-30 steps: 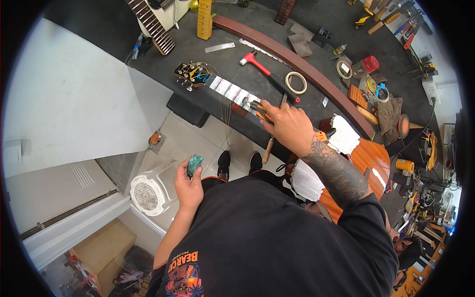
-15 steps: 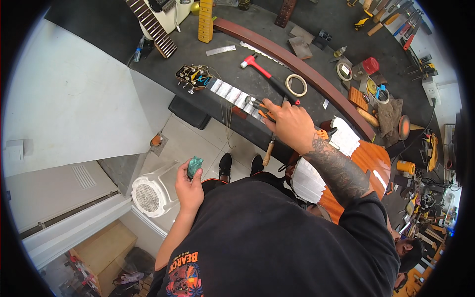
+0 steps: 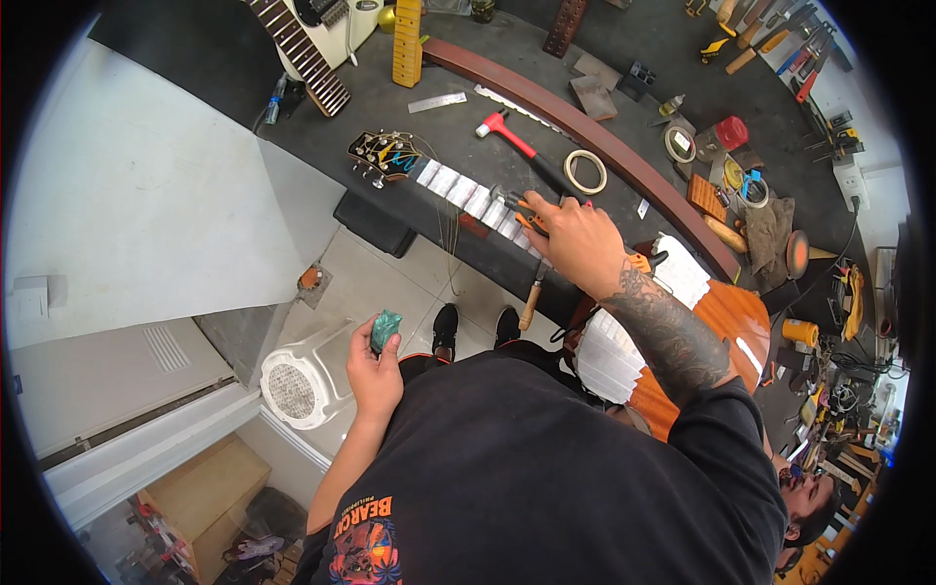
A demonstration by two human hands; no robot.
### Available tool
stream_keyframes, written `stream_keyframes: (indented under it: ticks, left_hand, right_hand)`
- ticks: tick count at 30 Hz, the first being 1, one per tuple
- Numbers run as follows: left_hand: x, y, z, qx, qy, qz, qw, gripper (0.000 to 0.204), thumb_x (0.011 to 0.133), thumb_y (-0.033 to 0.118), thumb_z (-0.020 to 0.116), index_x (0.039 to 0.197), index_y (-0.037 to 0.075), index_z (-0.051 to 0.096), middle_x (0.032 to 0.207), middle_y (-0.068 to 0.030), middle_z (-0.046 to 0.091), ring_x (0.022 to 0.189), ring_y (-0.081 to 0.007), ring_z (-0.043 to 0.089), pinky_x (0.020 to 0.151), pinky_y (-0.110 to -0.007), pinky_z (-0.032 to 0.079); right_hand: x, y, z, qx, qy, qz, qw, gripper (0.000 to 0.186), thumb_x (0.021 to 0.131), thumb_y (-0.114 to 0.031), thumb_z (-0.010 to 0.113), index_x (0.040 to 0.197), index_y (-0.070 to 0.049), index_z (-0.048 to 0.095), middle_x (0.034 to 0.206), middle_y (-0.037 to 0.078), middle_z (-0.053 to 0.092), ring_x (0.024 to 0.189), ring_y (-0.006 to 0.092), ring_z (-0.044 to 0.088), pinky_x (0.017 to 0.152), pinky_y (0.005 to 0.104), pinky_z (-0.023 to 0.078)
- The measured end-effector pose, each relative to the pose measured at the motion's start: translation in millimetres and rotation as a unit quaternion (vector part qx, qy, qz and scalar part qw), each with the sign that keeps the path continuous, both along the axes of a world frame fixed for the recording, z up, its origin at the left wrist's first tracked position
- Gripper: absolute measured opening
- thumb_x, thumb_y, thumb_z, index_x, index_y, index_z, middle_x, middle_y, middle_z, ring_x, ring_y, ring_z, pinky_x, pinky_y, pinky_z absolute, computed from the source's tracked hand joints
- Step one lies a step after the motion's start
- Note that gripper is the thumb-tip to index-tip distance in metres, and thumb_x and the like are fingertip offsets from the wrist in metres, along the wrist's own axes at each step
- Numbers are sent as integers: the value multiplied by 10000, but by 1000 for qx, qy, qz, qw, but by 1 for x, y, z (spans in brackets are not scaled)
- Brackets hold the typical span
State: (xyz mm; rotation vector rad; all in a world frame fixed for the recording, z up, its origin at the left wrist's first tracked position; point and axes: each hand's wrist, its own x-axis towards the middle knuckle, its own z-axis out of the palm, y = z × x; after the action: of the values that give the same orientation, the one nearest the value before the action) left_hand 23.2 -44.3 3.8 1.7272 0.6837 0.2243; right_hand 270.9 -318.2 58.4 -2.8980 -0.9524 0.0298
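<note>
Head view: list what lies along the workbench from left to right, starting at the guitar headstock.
Guitar headstock → red-handled hammer → right hand on the neck → roll of tape → red container.

The left hand [image 3: 375,375] is held low at about eight o'clock from the frame's centre, close to the torso; its forearm is raised from the lower edge toward twelve o'clock, the elbow bent; the fingers are curled shut around something small. The right hand [image 3: 575,244] is extended toward one o'clock, well apart from the left; the tattooed forearm is stretched nearly straight from the shoulder at four o'clock; the palm is turned down, the fingers bent and pressed downward.
</note>
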Motion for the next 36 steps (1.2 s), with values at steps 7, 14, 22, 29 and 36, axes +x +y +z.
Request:
stream_keyframes:
  ticks: [7, 14, 22, 29, 36]
  left_hand:
    - [3, 1, -5, -2, -18, 6, 1000, 423, 1050, 1, 719, 1431, -79, 554, 1361, -175, 708, 1228, -192, 687, 1070, -324, 536]
    - [16, -3, 0, -18, -24, 6, 1000, 407, 1049, 3, 723, 1416, -74, 563, 1332, -161, 715, 1206, -187, 690, 1067, -324, 536]
    - [22, -3, 0, -6, -36, -11, 999, 394, 1041, 5, 735, 1400, -63, 588, 1303, -144, 730, 1184, -173, 695, 1043, -311, 540]
    - [21, -2, -2, -5, -33, -9, 999, 401, 1042, -1, 729, 1413, -61, 591, 1305, -144, 733, 1182, -170, 697, 1039, -312, 543]
    - [16, -2, -3, -6, -36, -27, 999, 406, 1041, -3, 727, 1418, -61, 588, 1311, -143, 730, 1186, -172, 696, 1041, -317, 545]
  right_hand:
    - [-5, 1, 20, 31, 15, -36, 999, 514, 1019, -407, 730, 1458, -168, 610, 916, 189, 731, 782, 383, 771, 728, 477, 625]
    - [-76, 34, 60, 138, 186, 1, 973, 512, 1025, -419, 721, 1454, -166, 604, 903, 213, 719, 762, 408, 755, 716, 498, 626]
    - [-110, 61, 52, 142, 225, 46, 963, 511, 1035, -454, 706, 1445, -164, 611, 879, 188, 716, 769, 374, 760, 699, 481, 604]
    - [-114, 58, 45, 113, 225, 61, 966, 546, 1035, -481, 701, 1479, -176, 612, 907, 190, 727, 783, 369, 765, 717, 472, 614]
    - [-115, 56, 46, 104, 226, 78, 965, 584, 1027, -483, 712, 1513, -181, 595, 876, 193, 722, 771, 366, 763, 691, 468, 624]
